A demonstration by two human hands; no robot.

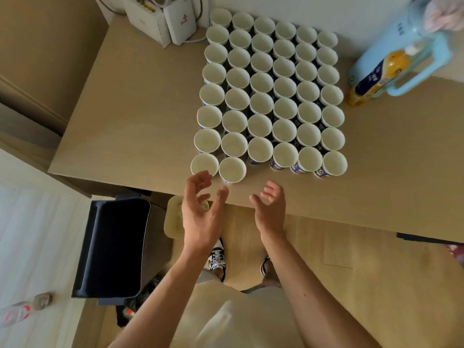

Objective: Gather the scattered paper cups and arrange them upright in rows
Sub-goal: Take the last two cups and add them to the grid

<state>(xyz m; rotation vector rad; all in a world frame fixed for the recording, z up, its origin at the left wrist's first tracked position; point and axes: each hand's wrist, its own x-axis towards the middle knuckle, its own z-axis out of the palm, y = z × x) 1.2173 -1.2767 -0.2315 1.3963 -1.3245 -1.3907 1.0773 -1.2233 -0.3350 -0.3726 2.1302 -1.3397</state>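
Note:
Several white paper cups with blue print stand upright in tight rows on the light wooden table [140, 116], forming a block [272, 91]. The two nearest cups [232, 169] [204, 165] stick out at the block's front left corner. My left hand [200, 212] hovers just in front of those two cups, fingers loosely curved and spread, holding nothing. My right hand [271, 209] floats over the table's front edge to the right, palm turned inward, fingers relaxed, also holding nothing. Neither hand touches a cup.
A light-blue jug and a yellow bottle [391, 69] stand at the table's right. White boxes [160, 21] sit at the back left corner. A dark bin [113, 247] and a pale stool [174, 217] stand on the floor at the left, below the table edge.

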